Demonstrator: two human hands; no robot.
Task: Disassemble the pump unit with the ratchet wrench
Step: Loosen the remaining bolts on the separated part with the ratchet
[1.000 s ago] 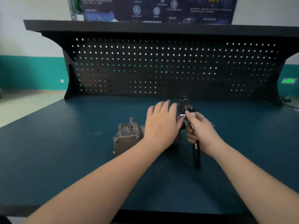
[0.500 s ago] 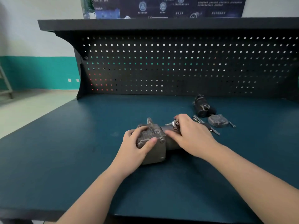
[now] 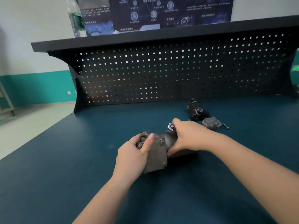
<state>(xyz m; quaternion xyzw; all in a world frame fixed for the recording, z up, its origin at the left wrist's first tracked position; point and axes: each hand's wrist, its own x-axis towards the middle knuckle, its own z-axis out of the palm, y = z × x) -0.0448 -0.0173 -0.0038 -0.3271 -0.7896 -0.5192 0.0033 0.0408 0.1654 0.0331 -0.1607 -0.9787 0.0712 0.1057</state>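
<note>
The grey metal pump unit [image 3: 156,156] lies on the blue bench top [image 3: 64,159], square end plate toward me. My left hand [image 3: 134,152] grips its left end, thumb laid over the bolted top edge. My right hand [image 3: 189,136] curls over the pump's round neck, thumb underneath. The chrome head of the ratchet wrench [image 3: 171,126] pokes out at that hand's fingertips, on top of the pump. The wrench handle is hidden under my right hand.
Behind my right hand lie a black cylindrical part [image 3: 196,111], a round grey cover [image 3: 211,123] and a small bolt [image 3: 225,126]. A black pegboard [image 3: 161,75] closes the back. A water bottle [image 3: 76,18] stands on its shelf.
My left hand slid from the pump's top to its left end and took hold. My right hand brought the wrench from beside the pump onto its neck. The view shifted left.
</note>
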